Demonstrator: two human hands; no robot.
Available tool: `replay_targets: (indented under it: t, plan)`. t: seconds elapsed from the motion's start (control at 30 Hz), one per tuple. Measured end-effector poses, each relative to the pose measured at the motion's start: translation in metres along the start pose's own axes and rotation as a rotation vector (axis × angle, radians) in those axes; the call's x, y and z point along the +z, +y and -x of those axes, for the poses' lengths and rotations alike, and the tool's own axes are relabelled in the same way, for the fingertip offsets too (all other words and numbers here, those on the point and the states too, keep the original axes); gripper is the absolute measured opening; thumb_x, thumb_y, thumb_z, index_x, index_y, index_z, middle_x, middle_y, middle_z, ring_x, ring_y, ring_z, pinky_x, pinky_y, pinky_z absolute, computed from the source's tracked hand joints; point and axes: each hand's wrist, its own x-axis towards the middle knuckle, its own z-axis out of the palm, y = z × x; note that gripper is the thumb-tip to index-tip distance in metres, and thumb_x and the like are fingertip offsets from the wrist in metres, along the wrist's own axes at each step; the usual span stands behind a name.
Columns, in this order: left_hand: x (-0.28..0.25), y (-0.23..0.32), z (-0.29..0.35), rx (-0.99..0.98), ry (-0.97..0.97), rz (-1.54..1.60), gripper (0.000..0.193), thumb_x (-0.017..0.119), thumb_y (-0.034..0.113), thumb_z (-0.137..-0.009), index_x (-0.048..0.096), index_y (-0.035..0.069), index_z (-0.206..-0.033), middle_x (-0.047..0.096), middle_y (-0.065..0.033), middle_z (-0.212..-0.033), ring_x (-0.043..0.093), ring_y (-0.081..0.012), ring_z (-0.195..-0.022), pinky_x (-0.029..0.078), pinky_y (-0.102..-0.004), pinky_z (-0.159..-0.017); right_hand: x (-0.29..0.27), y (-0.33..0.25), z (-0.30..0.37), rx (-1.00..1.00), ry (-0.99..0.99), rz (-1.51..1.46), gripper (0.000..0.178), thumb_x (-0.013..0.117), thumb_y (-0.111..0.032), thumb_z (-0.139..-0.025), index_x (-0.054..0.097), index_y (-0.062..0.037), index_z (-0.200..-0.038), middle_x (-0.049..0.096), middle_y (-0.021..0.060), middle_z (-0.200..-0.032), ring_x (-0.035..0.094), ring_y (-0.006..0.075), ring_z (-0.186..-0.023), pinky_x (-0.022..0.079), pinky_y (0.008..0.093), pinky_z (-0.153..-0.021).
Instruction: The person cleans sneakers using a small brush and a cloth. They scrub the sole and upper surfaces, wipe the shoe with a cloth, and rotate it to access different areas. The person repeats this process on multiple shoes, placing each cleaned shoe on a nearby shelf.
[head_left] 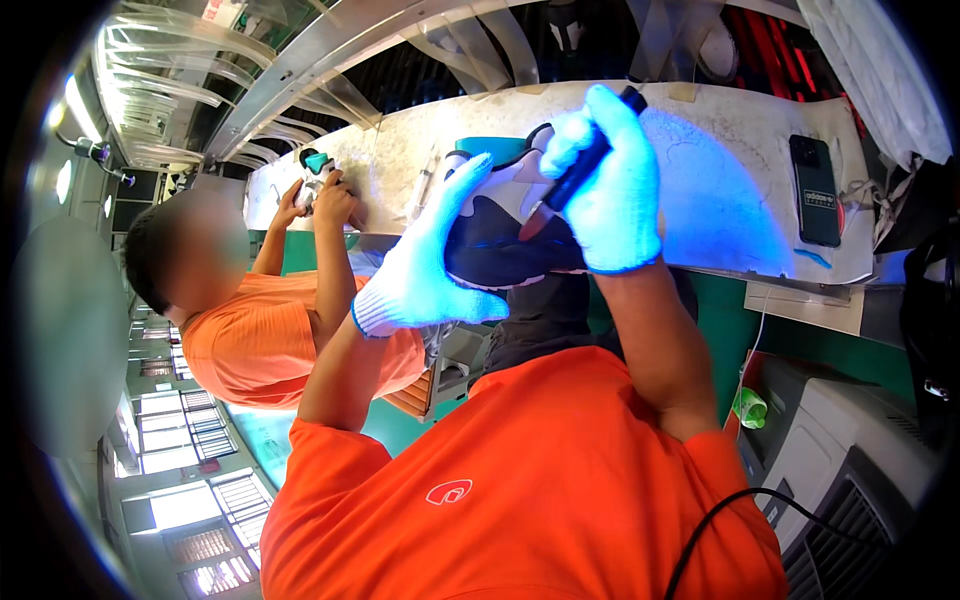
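Note:
A dark shoe [500, 240] with pale panels is held up in front of me at the table's near edge. My left hand [425, 265], in a white glove lit blue, grips it from the left side, with the thumb along its lower edge. My gloved right hand [622, 195] is closed round a slim black-handled tool [578, 180]. Its reddish-brown pointed tip is at the shoe's side; whether it is a brush or a blade I cannot tell. Just behind the shoe lies a teal object [490, 146], partly hidden.
Blue light falls on the worn white table [715, 200]. A black phone [815, 190] lies at the right. To the left a co-worker in orange [260, 335] handles another shoe [318, 178]. A grey machine [840, 450] stands at the lower right; a black cable [740, 495] crosses my sleeve.

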Motion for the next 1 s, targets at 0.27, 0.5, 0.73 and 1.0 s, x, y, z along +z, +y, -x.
replay_targets:
  t: [0.27,0.5,0.73,1.0]
  plan:
    - [0.002,0.000,-0.007,0.035,0.036,-0.037,0.137,0.106,0.029,-0.064,0.031,0.008,-0.176,0.036,-0.0241,-0.175,0.036,-0.0357,-0.163,0.033,-0.0457,-0.131,-0.019,-0.004,0.003,-0.090,-0.237,0.366,0.039,0.061,-0.032,-0.115,0.059,-0.0107,-0.082,0.052,0.0011,-0.062,0.050,0.0139,-0.046,0.040,0.0309,-0.044]
    - [0.021,0.030,-0.005,0.064,0.066,-0.196,0.140,0.109,0.034,-0.063,0.031,0.002,-0.174,0.041,-0.0195,-0.174,0.037,-0.0325,-0.163,0.029,-0.0458,-0.133,0.000,-0.002,0.023,0.226,-0.404,-0.744,0.050,0.053,-0.052,-0.117,0.057,-0.0148,-0.084,0.044,-0.0029,-0.068,0.046,0.0112,-0.053,0.041,0.0286,-0.054]
    - [0.023,0.004,0.018,0.069,0.101,-0.105,0.140,0.107,0.044,-0.065,0.030,0.001,-0.174,0.042,-0.0209,-0.172,0.038,-0.0337,-0.162,0.030,-0.0471,-0.133,-0.023,-0.034,0.007,0.064,-0.397,-0.346,0.047,0.055,-0.055,-0.116,0.061,-0.0133,-0.096,0.038,-0.0036,-0.072,0.038,0.0108,-0.060,0.037,0.0328,-0.057]
    - [0.033,-0.013,0.035,0.080,0.161,-0.018,0.140,0.107,0.034,-0.058,0.033,0.012,-0.175,0.041,-0.0193,-0.166,0.053,-0.0339,-0.137,0.046,-0.0439,-0.118,-0.020,0.021,0.020,-0.088,-0.235,0.013,0.050,0.050,-0.055,-0.118,0.067,-0.0134,-0.095,0.059,0.0029,-0.071,0.058,0.0190,-0.059,0.047,0.0355,-0.051]
